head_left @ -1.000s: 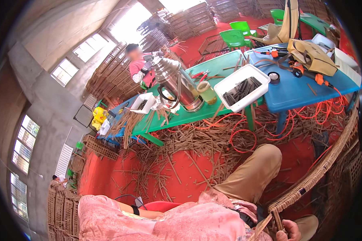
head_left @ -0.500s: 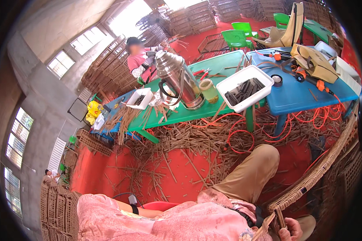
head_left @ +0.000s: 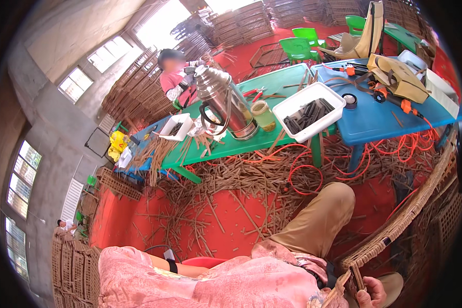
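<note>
At the lower right edge, my right hand [head_left: 373,293] is closed, thumb and fingers pinching a brown flat weaving strip [head_left: 359,278]. The strip is at the near end of a long woven rattan edge [head_left: 413,213], which curves up along the right side and has a dark band on it. Several loose strip ends [head_left: 341,283] stick out beside the hand. My left hand does not show; pink patterned cloth [head_left: 231,282] fills the lower middle, with a bare stretch of arm wearing a black band [head_left: 173,266].
Ahead, a green table [head_left: 231,146] holds a steel flask [head_left: 225,105], a jar [head_left: 263,117] and a white tray [head_left: 278,113] of dark strips. A blue table [head_left: 364,128] carries corded tools and a tan bag [head_left: 399,79]. Orange hoses and strip scraps [head_left: 241,174] litter the red floor. A person [head_left: 174,82] stands behind.
The view has shifted slightly, moving the tables a little left. My right hand stays on the strip in nearly the same place.
</note>
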`<state>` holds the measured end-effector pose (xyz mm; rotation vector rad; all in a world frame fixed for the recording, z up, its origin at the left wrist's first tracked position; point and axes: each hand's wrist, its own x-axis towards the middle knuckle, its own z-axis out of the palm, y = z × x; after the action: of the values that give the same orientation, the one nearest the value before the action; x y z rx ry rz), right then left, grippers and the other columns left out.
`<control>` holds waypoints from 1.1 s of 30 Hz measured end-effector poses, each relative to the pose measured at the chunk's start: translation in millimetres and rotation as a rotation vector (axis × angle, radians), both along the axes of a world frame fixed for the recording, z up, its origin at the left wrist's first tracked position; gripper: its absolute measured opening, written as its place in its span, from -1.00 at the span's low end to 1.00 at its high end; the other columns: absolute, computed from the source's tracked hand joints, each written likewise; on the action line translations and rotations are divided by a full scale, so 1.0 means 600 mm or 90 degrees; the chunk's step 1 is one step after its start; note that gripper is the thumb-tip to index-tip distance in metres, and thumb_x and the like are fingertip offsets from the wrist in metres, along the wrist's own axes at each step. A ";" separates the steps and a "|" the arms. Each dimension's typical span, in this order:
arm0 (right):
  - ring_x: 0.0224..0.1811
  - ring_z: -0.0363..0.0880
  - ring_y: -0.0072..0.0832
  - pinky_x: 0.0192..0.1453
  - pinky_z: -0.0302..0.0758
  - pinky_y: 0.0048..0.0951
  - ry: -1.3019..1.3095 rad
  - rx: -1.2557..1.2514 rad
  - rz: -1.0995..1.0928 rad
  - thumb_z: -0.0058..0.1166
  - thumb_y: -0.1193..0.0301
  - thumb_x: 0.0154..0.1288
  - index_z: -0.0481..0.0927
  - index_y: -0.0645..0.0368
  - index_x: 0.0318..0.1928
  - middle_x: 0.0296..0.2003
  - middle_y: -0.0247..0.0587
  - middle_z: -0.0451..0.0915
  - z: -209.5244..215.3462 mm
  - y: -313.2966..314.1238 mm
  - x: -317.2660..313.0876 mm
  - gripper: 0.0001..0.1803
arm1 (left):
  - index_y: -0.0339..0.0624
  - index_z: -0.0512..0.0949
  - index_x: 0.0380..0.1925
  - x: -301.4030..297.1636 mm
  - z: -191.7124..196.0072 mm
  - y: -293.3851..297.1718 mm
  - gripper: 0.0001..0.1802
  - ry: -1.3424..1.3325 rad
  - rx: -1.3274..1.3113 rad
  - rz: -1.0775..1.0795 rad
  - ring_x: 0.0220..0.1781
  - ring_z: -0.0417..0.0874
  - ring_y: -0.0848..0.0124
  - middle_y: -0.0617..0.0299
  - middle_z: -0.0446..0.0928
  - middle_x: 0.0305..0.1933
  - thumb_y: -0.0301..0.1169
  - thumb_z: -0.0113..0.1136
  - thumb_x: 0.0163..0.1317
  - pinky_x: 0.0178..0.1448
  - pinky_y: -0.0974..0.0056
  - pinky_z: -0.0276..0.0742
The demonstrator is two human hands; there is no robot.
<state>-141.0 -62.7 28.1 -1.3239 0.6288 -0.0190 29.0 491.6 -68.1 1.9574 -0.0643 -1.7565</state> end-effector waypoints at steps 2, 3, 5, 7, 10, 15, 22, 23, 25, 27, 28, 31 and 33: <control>-0.06 0.56 -0.44 0.05 0.50 -0.42 -0.001 0.008 -0.009 0.22 0.36 0.34 0.51 0.41 0.13 -0.06 -0.12 0.61 -0.002 -0.001 -0.002 -0.54 | -0.15 0.41 0.26 0.007 0.003 -0.009 -0.51 -0.011 0.003 -0.017 0.24 0.47 0.29 0.19 0.48 0.23 -0.14 -0.03 0.45 0.28 0.18 0.35; -0.06 0.56 -0.44 0.05 0.50 -0.42 0.004 0.008 -0.005 0.22 0.36 0.34 0.51 0.41 0.13 -0.06 -0.12 0.61 -0.003 -0.002 -0.002 -0.54 | -0.15 0.41 0.26 0.012 0.004 -0.013 -0.51 -0.017 0.005 -0.026 0.23 0.47 0.29 0.19 0.48 0.23 -0.15 -0.02 0.44 0.28 0.18 0.36; -0.07 0.56 -0.45 0.05 0.50 -0.42 0.008 0.007 -0.003 0.22 0.36 0.34 0.51 0.41 0.13 -0.06 -0.12 0.61 -0.004 -0.002 -0.002 -0.54 | -0.15 0.41 0.25 0.021 0.007 -0.021 -0.52 -0.029 0.009 -0.043 0.23 0.48 0.28 0.18 0.49 0.22 -0.15 -0.02 0.44 0.27 0.17 0.36; -0.07 0.56 -0.45 0.04 0.50 -0.42 0.007 0.008 -0.005 0.21 0.35 0.34 0.51 0.41 0.13 -0.07 -0.11 0.61 0.000 -0.002 -0.001 -0.54 | -0.15 0.42 0.24 0.028 0.009 -0.030 -0.52 -0.040 0.012 -0.058 0.22 0.48 0.27 0.17 0.49 0.21 -0.15 -0.01 0.44 0.27 0.17 0.37; -0.08 0.56 -0.45 0.04 0.50 -0.43 0.010 0.023 -0.013 0.20 0.36 0.34 0.51 0.41 0.13 -0.07 -0.12 0.61 0.018 0.005 0.006 -0.55 | -0.14 0.43 0.23 0.038 0.011 -0.043 -0.53 -0.055 0.017 -0.081 0.21 0.49 0.26 0.16 0.50 0.20 -0.16 -0.01 0.43 0.26 0.16 0.38; -0.08 0.56 -0.46 0.03 0.49 -0.44 0.021 0.013 -0.010 0.20 0.35 0.34 0.51 0.41 0.13 -0.07 -0.13 0.61 0.018 0.003 0.005 -0.54 | -0.14 0.44 0.22 0.056 0.015 -0.065 -0.54 -0.079 0.026 -0.122 0.19 0.51 0.24 0.14 0.51 0.18 -0.17 0.00 0.42 0.24 0.15 0.40; -0.08 0.54 -0.49 0.03 0.49 -0.46 0.012 0.026 -0.010 0.24 0.30 0.32 0.51 0.39 0.13 -0.07 -0.15 0.60 0.017 0.003 0.004 -0.50 | -0.14 0.46 0.19 0.081 0.022 -0.101 -0.56 -0.112 0.038 -0.181 0.17 0.53 0.21 0.12 0.54 0.15 -0.18 0.02 0.41 0.21 0.14 0.42; -0.08 0.54 -0.49 0.03 0.49 -0.46 0.012 0.027 -0.011 0.24 0.30 0.32 0.51 0.39 0.13 -0.07 -0.15 0.60 0.014 0.002 0.002 -0.50 | -0.14 0.46 0.19 0.084 0.022 -0.106 -0.56 -0.117 0.039 -0.189 0.17 0.53 0.20 0.11 0.54 0.14 -0.19 0.02 0.40 0.21 0.14 0.42; -0.08 0.54 -0.49 0.03 0.48 -0.47 0.010 0.039 -0.004 0.25 0.29 0.32 0.51 0.38 0.13 -0.06 -0.16 0.60 0.006 -0.001 -0.002 -0.50 | -0.13 0.47 0.18 0.091 0.025 -0.115 -0.57 -0.128 0.044 -0.205 0.16 0.54 0.19 0.11 0.54 0.13 -0.19 0.03 0.40 0.20 0.13 0.43; -0.08 0.54 -0.50 0.03 0.48 -0.47 0.006 0.049 -0.008 0.26 0.28 0.32 0.51 0.38 0.13 -0.07 -0.16 0.60 0.011 0.000 0.000 -0.49 | -0.13 0.47 0.18 0.097 0.028 -0.125 -0.57 -0.139 0.048 -0.219 0.16 0.55 0.18 0.10 0.55 0.12 -0.19 0.03 0.40 0.20 0.13 0.44; -0.08 0.54 -0.50 0.03 0.48 -0.47 0.002 0.058 -0.011 0.27 0.28 0.32 0.51 0.38 0.13 -0.07 -0.17 0.60 0.013 0.001 0.001 -0.49 | -0.13 0.48 0.17 0.099 0.029 -0.130 -0.58 -0.144 0.050 -0.227 0.15 0.55 0.18 0.10 0.55 0.12 -0.20 0.04 0.39 0.19 0.12 0.44; -0.08 0.54 -0.50 0.03 0.48 -0.47 -0.006 0.032 -0.001 0.27 0.28 0.32 0.51 0.39 0.13 -0.08 -0.18 0.60 0.011 -0.002 0.001 -0.49 | -0.13 0.49 0.16 0.107 0.032 -0.147 -0.58 -0.159 0.054 -0.249 0.14 0.56 0.17 0.08 0.56 0.11 -0.20 0.04 0.39 0.18 0.12 0.45; -0.08 0.54 -0.50 0.03 0.48 -0.47 -0.014 0.036 -0.005 0.27 0.29 0.32 0.51 0.39 0.13 -0.08 -0.18 0.61 0.008 -0.002 0.000 -0.49 | -0.13 0.49 0.16 0.114 0.033 -0.160 -0.59 -0.171 0.056 -0.266 0.14 0.57 0.16 0.08 0.57 0.10 -0.21 0.05 0.38 0.18 0.11 0.46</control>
<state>-141.0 -63.9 32.9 -1.2657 0.6121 -0.0217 97.6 395.6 -48.1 2.3650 -0.5316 -1.7472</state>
